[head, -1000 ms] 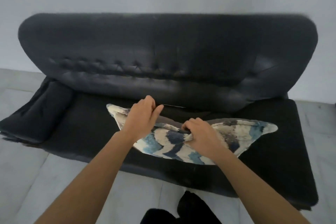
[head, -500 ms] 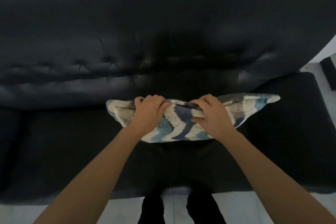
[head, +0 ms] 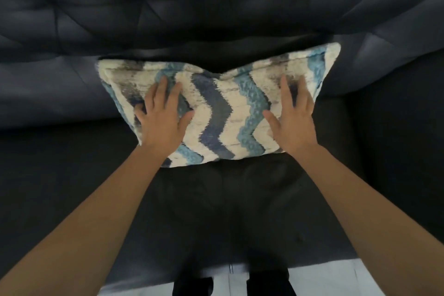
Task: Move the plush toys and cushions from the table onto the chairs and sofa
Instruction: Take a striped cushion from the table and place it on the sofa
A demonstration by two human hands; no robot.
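Cushion (head: 217, 113) lengthwise along sofa (head: 72, 31) backrest, both palms flat on it

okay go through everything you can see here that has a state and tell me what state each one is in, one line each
zigzag cushion: on the sofa seat, leaning back against the backrest, patterned face showing, top edge dipped in the middle.
left hand: open, fingers spread, flat on the cushion's left half.
right hand: open, fingers spread, flat on the cushion's right half.
sofa: dark, holding only this cushion in the part in view.
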